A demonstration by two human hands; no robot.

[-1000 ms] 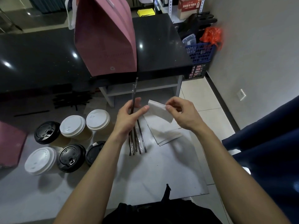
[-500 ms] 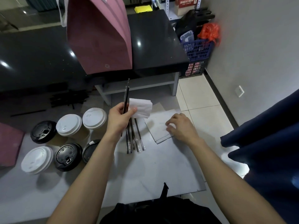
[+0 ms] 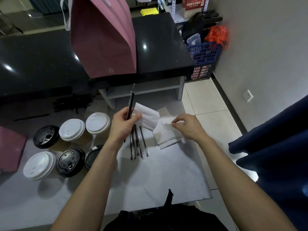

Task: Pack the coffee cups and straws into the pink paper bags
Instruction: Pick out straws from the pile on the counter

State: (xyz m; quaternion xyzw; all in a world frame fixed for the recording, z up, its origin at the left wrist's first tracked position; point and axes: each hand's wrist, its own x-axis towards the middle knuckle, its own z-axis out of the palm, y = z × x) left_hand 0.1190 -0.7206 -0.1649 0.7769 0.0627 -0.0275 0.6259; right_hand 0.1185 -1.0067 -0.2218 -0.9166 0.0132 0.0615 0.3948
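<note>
White napkin (image 3: 146, 118) and a wrapped black straw (image 3: 130, 104) are pinched together in the left hand (image 3: 123, 124), thumb pressed over the napkin, the straw standing nearly upright with its tip toward the desk's (image 3: 150, 177) far edge. The right hand (image 3: 185, 125) reaches forward, palm down, its fingertips (image 3: 173, 123) closed on the corner of the top sheet of a napkin stack (image 3: 168, 137) lying on the pale desk. Both forearms stretch out from the bottom of the view. Four more wrapped straws (image 3: 138, 144) lie side by side just under the left hand. Six lidded coffee cups (image 3: 70, 144), three white-lidded and three black-lidded, stand grouped to the left. A pink paper bag (image 3: 103, 39) stands upright on the black counter (image 3: 33, 59) beyond; its contents cannot be seen. Another pink bag (image 3: 10, 147) sits at the left edge.
</note>
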